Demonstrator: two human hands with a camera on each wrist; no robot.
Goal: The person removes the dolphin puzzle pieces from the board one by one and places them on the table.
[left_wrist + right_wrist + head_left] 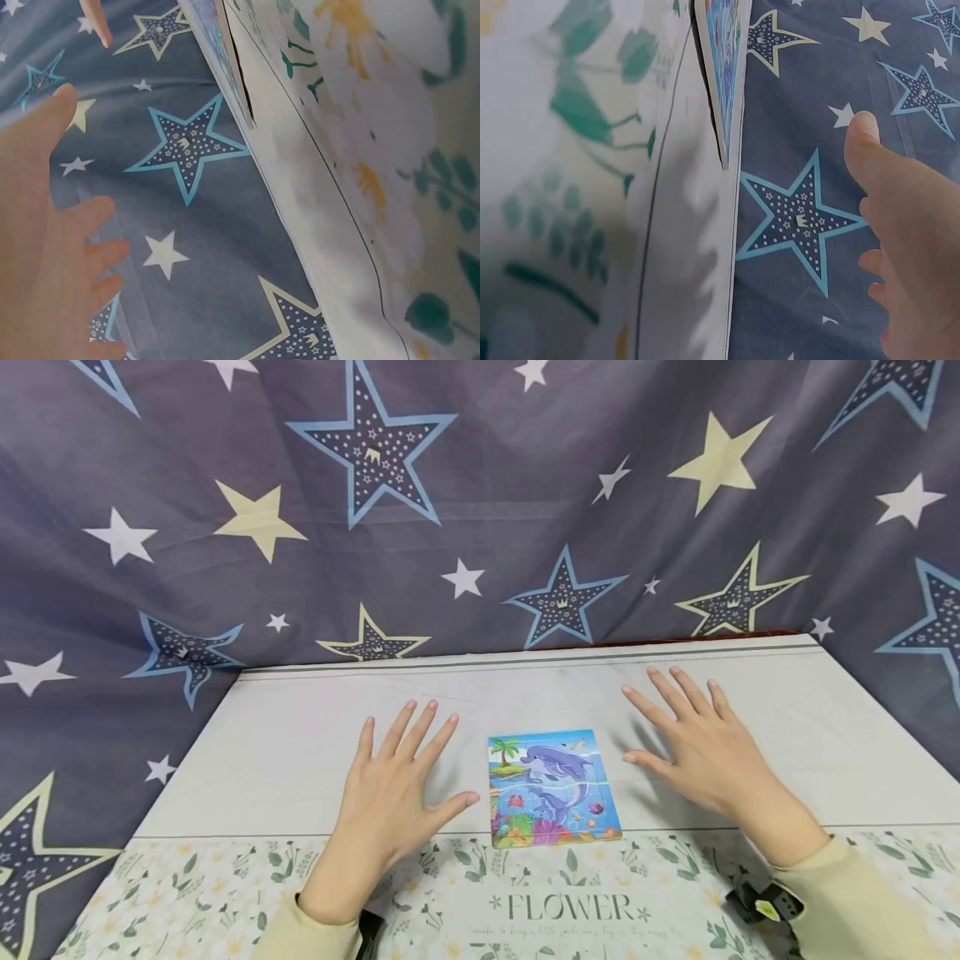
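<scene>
A flat picture puzzle [555,789] with two dolphins, a palm tree and coral lies on the table between the two hands. To its left hovers my left hand [393,802], fingers spread and thumb pointing toward the puzzle's edge. My right hand [705,756] is held over the table on the other side, its fingers spread too, casting a shadow below. Neither hand holds anything. In the left wrist view the left hand [45,225] shows thumb and fingers apart. The right wrist view has the right hand [911,232] at its right side, with the puzzle [724,67] seen edge-on.
The table wears a white cloth [300,735] with a flower-print front band and the word FLOWER [570,907]. Behind it hangs a dark curtain [480,485] with stars, meeting the table's back edge. Dark straps [765,906] sit on the wrists by pale sleeves.
</scene>
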